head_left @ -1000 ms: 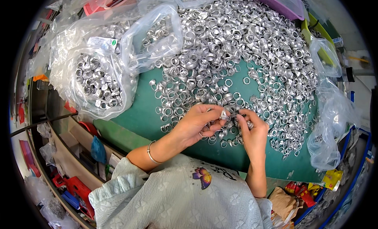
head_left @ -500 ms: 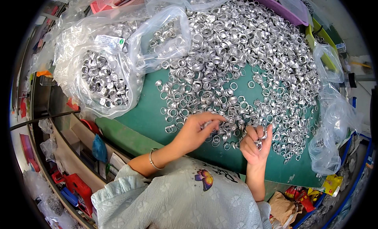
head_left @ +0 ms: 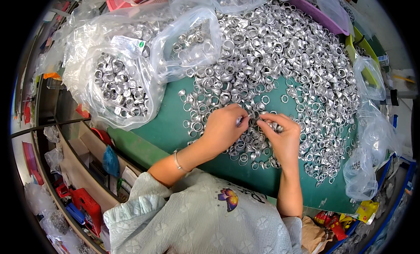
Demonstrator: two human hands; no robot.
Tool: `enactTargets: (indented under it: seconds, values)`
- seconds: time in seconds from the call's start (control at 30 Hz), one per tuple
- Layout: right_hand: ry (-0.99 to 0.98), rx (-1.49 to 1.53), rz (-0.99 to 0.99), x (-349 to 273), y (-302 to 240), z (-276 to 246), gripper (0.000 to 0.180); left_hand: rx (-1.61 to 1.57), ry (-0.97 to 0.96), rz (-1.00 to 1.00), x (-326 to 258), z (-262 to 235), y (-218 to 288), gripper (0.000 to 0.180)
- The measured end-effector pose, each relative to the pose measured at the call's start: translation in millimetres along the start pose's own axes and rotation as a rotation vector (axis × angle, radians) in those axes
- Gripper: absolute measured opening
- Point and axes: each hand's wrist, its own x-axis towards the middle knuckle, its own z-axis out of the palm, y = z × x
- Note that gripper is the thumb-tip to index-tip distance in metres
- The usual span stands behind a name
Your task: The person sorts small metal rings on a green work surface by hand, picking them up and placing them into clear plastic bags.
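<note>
At frame centre, a left hand [head_left: 225, 126] and right hand [head_left: 285, 139] nearly meet, fingers narrowed, what they hold unclear, over silver-coloured rings [head_left: 258, 57] spread from centre to upper right; a loose pinch could lose one among lookalikes.

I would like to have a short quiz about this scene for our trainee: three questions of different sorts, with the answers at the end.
1. True or false: the left hand and the right hand are both at the loose ring pile.
2. On which side does the person wear the bracelet? A) right B) left C) both
3. Complete: the clear bag with rings inside lies to the ____ of the hands.

Key: 1. True; 2. B; 3. left
</note>
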Motion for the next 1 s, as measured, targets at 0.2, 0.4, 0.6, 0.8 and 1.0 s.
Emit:
enactTargets:
  seconds: [0.2, 0.4, 0.6, 0.8, 1.0]
  values:
    - [-0.111, 0.626, 0.392, -30.2, 1.1, -3.2, 0.033, -1.253, -0.340, -0.903, -14.0, -35.6, 17.7, 0.014]
    - [-0.116, 0.347, 0.039, -44.8, -19.2, 7.2, 0.042, -1.088, -0.347, -0.722, -27.3, -24.5, 32.6, 0.015]
    - [-0.058, 0.247, -0.030, -47.1, -24.2, 7.2, 0.036, -1.024, -0.363, -0.697, -27.3, -28.3, 39.8, 0.015]
    - [-0.054, 0.227, -0.088, -49.9, -22.4, 3.7, 0.036, -1.152, -0.382, -0.721, -29.3, -30.2, 43.7, 0.017]
    - [-0.033, 0.174, -0.146, -52.6, -19.2, 6.1, 0.036, -1.310, -0.403, -0.784, -29.7, -29.1, 48.8, 0.019]
